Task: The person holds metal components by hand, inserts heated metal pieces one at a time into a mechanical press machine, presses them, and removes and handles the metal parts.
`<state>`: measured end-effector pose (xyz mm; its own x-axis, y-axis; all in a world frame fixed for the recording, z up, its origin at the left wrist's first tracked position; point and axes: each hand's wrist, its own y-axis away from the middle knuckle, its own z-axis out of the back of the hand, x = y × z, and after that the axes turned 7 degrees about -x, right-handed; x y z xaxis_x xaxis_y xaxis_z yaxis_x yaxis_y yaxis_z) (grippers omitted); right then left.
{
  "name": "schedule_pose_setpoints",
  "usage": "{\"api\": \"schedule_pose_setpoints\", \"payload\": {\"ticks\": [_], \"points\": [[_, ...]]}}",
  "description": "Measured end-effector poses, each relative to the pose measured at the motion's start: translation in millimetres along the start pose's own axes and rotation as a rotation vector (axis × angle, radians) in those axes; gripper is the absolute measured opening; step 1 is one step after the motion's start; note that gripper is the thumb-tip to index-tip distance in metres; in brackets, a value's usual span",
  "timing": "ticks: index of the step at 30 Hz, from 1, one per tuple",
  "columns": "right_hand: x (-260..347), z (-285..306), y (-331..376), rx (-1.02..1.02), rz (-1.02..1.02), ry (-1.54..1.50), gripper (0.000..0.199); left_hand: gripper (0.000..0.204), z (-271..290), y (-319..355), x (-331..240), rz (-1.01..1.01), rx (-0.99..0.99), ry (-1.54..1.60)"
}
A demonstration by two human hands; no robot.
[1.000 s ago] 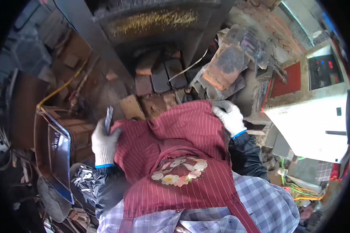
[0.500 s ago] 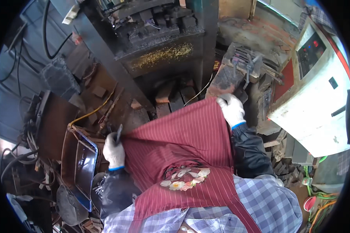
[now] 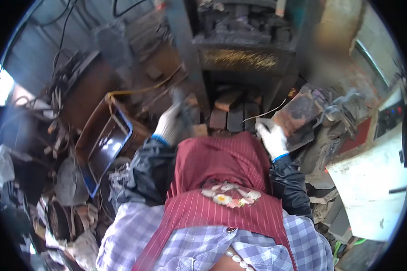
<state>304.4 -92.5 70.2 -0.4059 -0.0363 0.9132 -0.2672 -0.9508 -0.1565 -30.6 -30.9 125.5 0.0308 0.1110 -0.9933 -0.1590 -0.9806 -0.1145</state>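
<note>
Left side: a shallow metal tray (image 3: pixel 105 141) with a blue rim leans among scrap and cables, well left of the person's arms.
Left hand (image 3: pixel 171 124): white-gloved, raised beside the near left corner of the machine bed, wrapped around a dark slim tool (image 3: pixel 182 114); the tool is blurred, so its kind cannot be told.
Apron (image 3: pixel 221 180): dark red with thin stripes and a flower patch, spread over the lap between both arms, its upper hem just below the bed.
Rusty blocks (image 3: pixel 233 115): several flat brick-like pieces lie side by side on the bed of the dark press machine (image 3: pixel 239 54), just ahead of both hands.
Right hand (image 3: pixel 272 137): white-gloved, at the apron's upper right corner near the bed's right edge; fingers are curled, but whether they pinch the cloth cannot be told.
Right side: a rusted slab (image 3: pixel 298 113) just beyond the right hand, then a white cabinet (image 3: pixel 375 189).
Progress: judged from the layout, the blocks already sit on the bed and neither hand touches them yet; handling them seems still ahead.
</note>
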Motion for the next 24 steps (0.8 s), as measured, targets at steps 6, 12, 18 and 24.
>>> {"api": "schedule_pose_setpoints", "payload": {"ticks": [6, 12, 18, 24], "points": [[72.4, -14.2, 31.6, 0.261, -0.233, -0.500, 0.037, 0.036, -93.6, -25.3, -26.3, 0.289, 0.189, 0.983], [64.3, 3.6, 51.6, 0.151, -0.441, -0.486, 0.032, 0.029, -140.0, -15.5, -25.1, 0.343, 0.151, 0.627], [55.0, 20.2, 64.9, 0.114, -0.650, -0.663, 0.031, 0.024, -165.1, -12.1, -0.8, 0.246, 0.114, 0.362], [30.5, 53.6, 87.0, -0.226, -0.609, -0.708, 0.027, 0.017, -141.7, -25.3, 28.9, 0.344, -0.136, 0.463]]}}
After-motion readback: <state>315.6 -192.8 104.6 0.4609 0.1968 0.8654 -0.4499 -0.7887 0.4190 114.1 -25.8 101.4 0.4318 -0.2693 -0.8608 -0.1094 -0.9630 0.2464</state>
